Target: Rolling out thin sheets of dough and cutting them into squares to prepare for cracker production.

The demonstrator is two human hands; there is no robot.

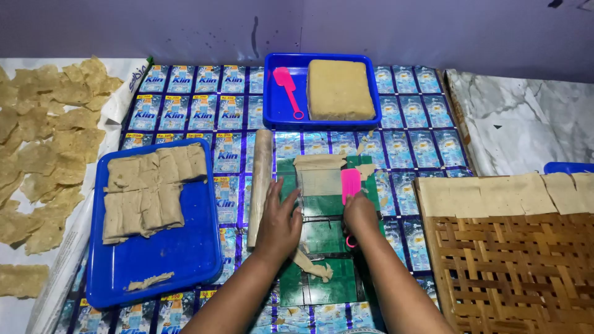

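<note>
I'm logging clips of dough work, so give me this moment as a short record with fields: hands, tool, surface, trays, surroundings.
left hand: left hand flat on the green board
right hand: right hand holds a pink scraper against a thin dough sheet
beside board: wooden rolling pin
near tray: blue tray with cut dough squares
far tray: blue tub, dough block, pink spatula
right: woven bamboo rack with dough sheets

Wrapper-covered table, blue trays
</note>
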